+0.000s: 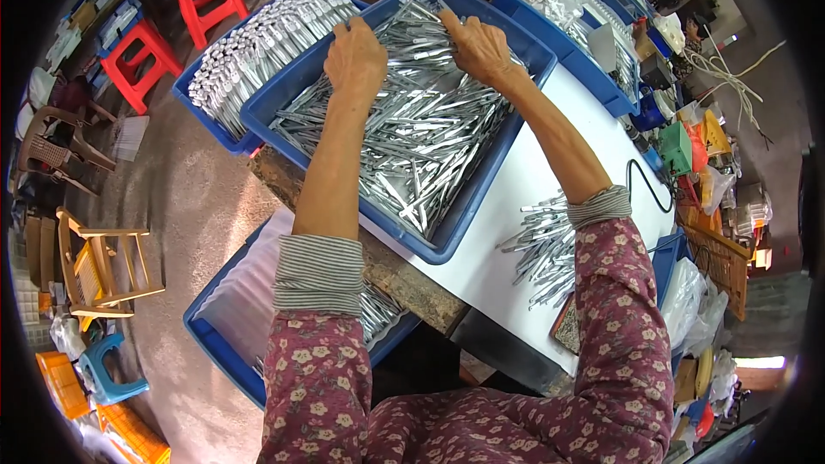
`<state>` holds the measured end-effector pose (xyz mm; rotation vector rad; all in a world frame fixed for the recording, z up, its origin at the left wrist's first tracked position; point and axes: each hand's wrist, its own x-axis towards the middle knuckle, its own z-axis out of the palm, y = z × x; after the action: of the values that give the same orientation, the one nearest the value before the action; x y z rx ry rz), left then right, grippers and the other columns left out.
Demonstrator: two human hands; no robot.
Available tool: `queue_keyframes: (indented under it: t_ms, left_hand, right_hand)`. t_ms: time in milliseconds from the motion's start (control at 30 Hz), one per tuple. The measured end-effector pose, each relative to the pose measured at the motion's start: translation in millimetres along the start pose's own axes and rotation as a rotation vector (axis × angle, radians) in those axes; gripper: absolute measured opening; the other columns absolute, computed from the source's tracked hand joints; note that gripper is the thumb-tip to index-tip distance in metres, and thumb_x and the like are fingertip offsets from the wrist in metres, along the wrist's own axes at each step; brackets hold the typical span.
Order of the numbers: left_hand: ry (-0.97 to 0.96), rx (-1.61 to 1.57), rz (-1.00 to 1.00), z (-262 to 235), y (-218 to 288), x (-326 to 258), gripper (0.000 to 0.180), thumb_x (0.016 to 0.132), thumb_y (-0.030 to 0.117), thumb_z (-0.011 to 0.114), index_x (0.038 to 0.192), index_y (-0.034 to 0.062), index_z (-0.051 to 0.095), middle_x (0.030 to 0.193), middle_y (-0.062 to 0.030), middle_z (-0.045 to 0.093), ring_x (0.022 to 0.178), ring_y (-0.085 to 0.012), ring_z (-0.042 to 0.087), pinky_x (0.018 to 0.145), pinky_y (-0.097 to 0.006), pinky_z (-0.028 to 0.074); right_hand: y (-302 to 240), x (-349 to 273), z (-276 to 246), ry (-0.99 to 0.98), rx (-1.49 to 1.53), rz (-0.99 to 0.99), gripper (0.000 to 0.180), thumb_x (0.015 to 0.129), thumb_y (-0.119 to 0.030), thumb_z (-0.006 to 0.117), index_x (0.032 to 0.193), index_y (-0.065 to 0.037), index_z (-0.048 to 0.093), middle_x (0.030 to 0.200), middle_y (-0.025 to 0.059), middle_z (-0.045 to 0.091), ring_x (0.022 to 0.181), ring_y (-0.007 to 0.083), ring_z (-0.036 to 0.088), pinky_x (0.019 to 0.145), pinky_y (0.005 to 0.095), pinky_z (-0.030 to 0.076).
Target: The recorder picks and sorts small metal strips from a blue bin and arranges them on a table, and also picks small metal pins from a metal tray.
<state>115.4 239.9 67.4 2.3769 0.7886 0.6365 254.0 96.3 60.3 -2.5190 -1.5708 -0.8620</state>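
Head view: both hands are buried in a big blue bin (464, 228) full of silvery metal rods (412, 137) on the table (507, 232).
Around: another blue bin of rods (258, 43) sits touching it on the left, a third bin (601, 86) behind right, and a loose rod pile (546, 245) lies on the white tabletop near the right elbow.
Room: open white table between the bin and the loose pile; the bin's near corner hangs over the table edge.
Left hand (354, 58): palm down, fingers curled onto the rods near the far wall, not clearly gripping any.
Right hand (479, 47): flat, fingers spread narrow, pressing on the heap.
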Motion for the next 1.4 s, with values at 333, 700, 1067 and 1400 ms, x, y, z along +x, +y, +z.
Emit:
queue_keyframes:
  t_ms: [333, 700, 1067, 1400]
  left_hand:
    - [0.0, -0.183, -0.057, 7.7, -12.3, 11.6, 0.026, 0.076, 0.013, 0.048, 0.096, -0.0001, 0.058, 0.102, -0.0217, 0.058, 0.098, -0.0376, 0.055, 0.084, -0.044, 0.042]
    - [0.032, -0.444, -0.039, 11.2, -20.3, 16.5, 0.027, 0.071, 0.011, 0.047, 0.092, -0.0003, 0.06, 0.096, -0.0255, 0.059, 0.094, -0.0405, 0.055, 0.082, -0.042, 0.042]
    - [-0.052, -0.262, 0.124, 28.4, -32.7, 22.5, 0.028, 0.073, 0.013, 0.048, 0.095, 0.0021, 0.06, 0.097, -0.0258, 0.058, 0.098, -0.0391, 0.054, 0.082, -0.042, 0.042]
    - [0.036, -0.121, 0.343, 30.5, -30.5, 17.8, 0.033, 0.076, 0.009, 0.045, 0.104, -0.0013, 0.058, 0.105, -0.0224, 0.058, 0.1, -0.0372, 0.053, 0.089, -0.039, 0.04]
  right_hand:
    - [-19.6, 0.0, -25.9, 0.069, -0.026, -0.165, 0.041, 0.068, -0.002, 0.059, 0.105, -0.009, 0.043, 0.067, 0.017, 0.054, 0.058, 0.0313, 0.058, 0.049, 0.0396, 0.044]
    - [-1.2, -3.7, -60.9, 0.081, -0.127, -0.333, 0.042, 0.068, 0.001, 0.059, 0.106, -0.008, 0.045, 0.062, 0.0149, 0.054, 0.051, 0.0251, 0.057, 0.042, 0.0353, 0.041]
    - [10.4, -35.0, -138.2, 0.175, -0.193, -0.285, 0.039, 0.071, -0.004, 0.061, 0.104, -0.014, 0.043, 0.065, 0.0131, 0.053, 0.054, 0.0271, 0.057, 0.044, 0.0367, 0.042]
    - [-17.3, -145.0, -199.9, 0.072, -0.021, -0.212, 0.038, 0.077, -0.008, 0.058, 0.112, -0.013, 0.045, 0.061, 0.0084, 0.047, 0.05, 0.0193, 0.049, 0.046, 0.0328, 0.038]
